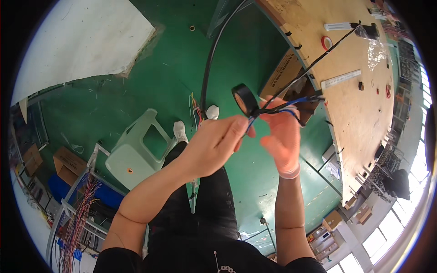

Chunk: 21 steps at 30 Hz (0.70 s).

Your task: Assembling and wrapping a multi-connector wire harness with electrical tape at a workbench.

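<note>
My left hand [214, 141], bare, is closed with thumb and fingers pinching a bundle of black and blue wires [295, 101]. A roll of black tape [245, 99] stands against the bundle just beyond the left fingertips. My right hand [282, 141] wears a thin orange-pink glove. Its thumb is apart from its fingers, which reach up behind the wires, partly hidden by them. A thick black cable [211, 59] runs from the far edge down behind the left hand. Loose coloured wire ends [196, 109] show beside it.
A wooden workbench [346, 113] fills the right side, with a white ruler [341, 78], a red tape roll [326, 42] and a black wire strand across it. A pale green plastic stool [136, 150] stands at the left on the green floor. Cardboard boxes [68, 161] lie further left.
</note>
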Tool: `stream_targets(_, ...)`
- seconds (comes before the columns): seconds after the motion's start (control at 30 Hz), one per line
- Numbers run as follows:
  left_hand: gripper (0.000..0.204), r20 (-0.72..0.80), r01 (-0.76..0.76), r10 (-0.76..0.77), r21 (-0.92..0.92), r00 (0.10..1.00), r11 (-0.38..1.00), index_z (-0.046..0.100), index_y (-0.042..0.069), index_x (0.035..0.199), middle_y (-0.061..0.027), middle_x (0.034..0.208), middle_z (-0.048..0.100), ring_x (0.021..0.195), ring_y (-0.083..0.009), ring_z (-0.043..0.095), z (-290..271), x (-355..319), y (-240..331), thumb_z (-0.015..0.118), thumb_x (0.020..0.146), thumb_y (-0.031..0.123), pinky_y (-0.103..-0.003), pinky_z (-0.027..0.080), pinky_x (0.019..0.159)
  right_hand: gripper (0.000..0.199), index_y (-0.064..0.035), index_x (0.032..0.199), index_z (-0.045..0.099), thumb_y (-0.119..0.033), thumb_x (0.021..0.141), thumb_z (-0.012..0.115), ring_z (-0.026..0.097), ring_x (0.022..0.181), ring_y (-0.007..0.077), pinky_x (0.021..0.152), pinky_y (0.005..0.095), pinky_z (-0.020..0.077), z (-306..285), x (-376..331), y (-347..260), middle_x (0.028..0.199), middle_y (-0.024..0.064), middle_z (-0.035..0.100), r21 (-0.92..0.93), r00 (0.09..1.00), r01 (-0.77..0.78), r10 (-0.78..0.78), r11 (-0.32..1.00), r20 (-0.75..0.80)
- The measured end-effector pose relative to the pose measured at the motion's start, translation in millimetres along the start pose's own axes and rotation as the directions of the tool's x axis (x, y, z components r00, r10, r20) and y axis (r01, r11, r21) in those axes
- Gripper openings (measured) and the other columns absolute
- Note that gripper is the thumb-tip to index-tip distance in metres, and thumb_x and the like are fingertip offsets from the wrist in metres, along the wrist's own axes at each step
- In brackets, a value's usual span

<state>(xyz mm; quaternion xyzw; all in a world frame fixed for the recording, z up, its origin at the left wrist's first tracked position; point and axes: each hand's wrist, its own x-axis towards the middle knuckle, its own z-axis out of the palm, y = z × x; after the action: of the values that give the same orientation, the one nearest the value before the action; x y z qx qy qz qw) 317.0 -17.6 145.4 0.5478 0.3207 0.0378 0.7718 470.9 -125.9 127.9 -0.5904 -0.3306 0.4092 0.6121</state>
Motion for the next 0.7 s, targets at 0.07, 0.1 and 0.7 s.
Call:
stream_targets(0.07,0.044,0.043,-0.064,0.065,-0.040,0.997,0.997,0.062,-0.002,0.093,-0.0044,0.062,0.057,0.055,-0.0093,0.052,5,-5,2,0.035,0.103,0.031,-0.024,0.039,0.049,0.046,-0.0016,0.117,0.049,0.001,0.075,0.069,0.053,0.114,0.0236,0.091,0.0318,0.0452,8,-7,6,0.130,0.0118,0.047,-0.076,0.995,-0.093,0.095,0.993,0.025)
stream_targets(0.1,0.044,0.050,-0.066,0.068,-0.038,0.996,0.997,0.062,-0.002,0.093,-0.0044,0.062,0.057,0.055,-0.0093,0.052,7,-7,-1,0.035,0.103,0.031,-0.024,0.039,0.049,0.044,-0.0019,0.116,0.050,0.003,0.076,0.068,0.054,0.111,0.0225,0.090,0.0316,0.0452,13,1,12,0.130,0.0113,0.048,-0.318,1.000,0.020,-0.017,0.948,0.011)
stream_targets(0.7,0.014,-0.099,-0.198,0.279,0.487,0.955,0.851,0.060,0.004,0.077,-0.0087,0.064,0.064,0.054,-0.0302,0.061,7,-22,-13,0.066,0.077,0.016,-0.036,0.047,0.050,0.027,0.0031,0.100,0.057,-0.008,0.080,0.071,0.059,0.074,0.0202,0.068,0.0301,0.0500,36,-42,-49,0.100,0.0129,0.055,-0.711,0.983,-0.173,0.072,0.681,-0.170)
